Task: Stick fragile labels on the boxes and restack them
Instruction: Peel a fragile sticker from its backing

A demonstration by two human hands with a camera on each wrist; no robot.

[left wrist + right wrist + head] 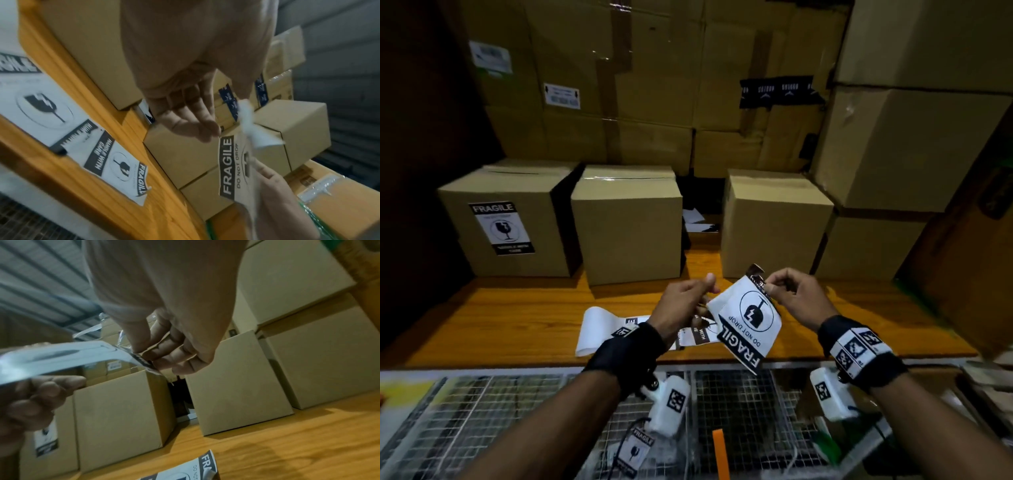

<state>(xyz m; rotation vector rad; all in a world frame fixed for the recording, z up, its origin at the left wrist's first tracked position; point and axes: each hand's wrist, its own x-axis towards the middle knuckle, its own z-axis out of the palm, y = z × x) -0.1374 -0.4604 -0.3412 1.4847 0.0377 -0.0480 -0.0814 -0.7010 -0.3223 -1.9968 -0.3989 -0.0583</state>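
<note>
I hold a white and black fragile label [750, 322] in the air over the wooden table [517, 315]. My left hand [707, 291] pinches its left edge, where a white scrap of paper [252, 129] curls away. My right hand [774, 287] pinches the black far end [141, 358]. Three brown boxes stand in a row behind. The left box [510, 222] carries a fragile label [501, 228]; the middle box [626, 226] and the right box [774, 226] show plain fronts. A strip of more labels [602, 329] lies on the table under my left wrist.
Large taped cartons [654, 85] form a wall behind the row, and more cartons [911, 144] are stacked at the right. Loose papers [698, 221] lie between the middle and right boxes. A wire mesh rack [517, 411] sits in front of the table edge.
</note>
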